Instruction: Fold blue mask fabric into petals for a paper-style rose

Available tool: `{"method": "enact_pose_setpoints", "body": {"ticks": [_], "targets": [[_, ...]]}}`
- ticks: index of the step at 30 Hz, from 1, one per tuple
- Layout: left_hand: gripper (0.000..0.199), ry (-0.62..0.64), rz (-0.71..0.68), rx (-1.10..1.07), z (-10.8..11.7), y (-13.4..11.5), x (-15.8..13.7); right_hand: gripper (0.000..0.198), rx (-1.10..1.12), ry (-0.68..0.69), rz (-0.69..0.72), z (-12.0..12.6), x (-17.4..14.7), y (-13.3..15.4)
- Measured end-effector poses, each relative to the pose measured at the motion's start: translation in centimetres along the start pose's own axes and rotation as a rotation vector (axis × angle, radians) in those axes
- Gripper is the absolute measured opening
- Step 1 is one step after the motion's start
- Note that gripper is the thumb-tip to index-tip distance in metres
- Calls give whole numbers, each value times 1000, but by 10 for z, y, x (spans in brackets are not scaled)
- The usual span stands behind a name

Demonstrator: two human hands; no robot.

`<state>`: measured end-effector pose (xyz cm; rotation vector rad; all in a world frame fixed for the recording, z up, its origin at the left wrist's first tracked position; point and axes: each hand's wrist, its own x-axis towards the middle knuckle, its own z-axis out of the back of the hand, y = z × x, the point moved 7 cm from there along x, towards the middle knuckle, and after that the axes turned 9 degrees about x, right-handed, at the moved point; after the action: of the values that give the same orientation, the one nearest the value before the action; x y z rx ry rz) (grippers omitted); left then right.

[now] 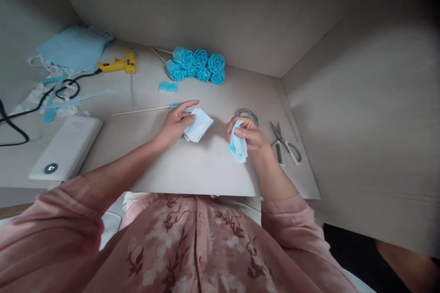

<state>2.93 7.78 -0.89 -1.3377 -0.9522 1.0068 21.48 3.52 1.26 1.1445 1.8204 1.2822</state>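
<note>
Right hand (250,133) is pinching a bent bundle of blue-and-white sheets (238,149) between thumb and fingers, up over the table (213,176)! Over on the left hand (173,124), thumb pressed onto a stack of pale squares (200,127), forefinger stretched out. Just beside that hand, a thin stick (142,111); past the right, scissors (281,138), blades parted; farther back, blue flowers (200,58) bunched, a yellow glue gun (118,64) left of them.

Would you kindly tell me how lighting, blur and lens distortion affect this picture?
Head view: soft, uneven light, dark at the top right corner; head view: faint print on the power bank too soft to read; head view: wide lens seemingly stretches the left sleeve.
</note>
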Motion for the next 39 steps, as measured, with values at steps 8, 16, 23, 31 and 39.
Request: {"method": "enact_pose_setpoints", "body": {"ticks": [8, 16, 23, 31, 39], "targets": [[48, -252, -89, -96, 22, -4, 2, 44, -299, -520, 18, 41, 14, -7], [47, -138, -27, -49, 10, -5, 1, 45, -1336, -456, -82, 14, 4, 13], [56, 109, -117, 160, -11, -12, -10, 40, -845, -382, 261, -5, 0, 30], [65, 198, -190, 308, -21, -13, -14, 33, -560, -236, 183, -14, 12, -1], [82, 236, -72, 120, -21, -3, -6, 28, -458, -427, 203, 10, 10, 7]]}}
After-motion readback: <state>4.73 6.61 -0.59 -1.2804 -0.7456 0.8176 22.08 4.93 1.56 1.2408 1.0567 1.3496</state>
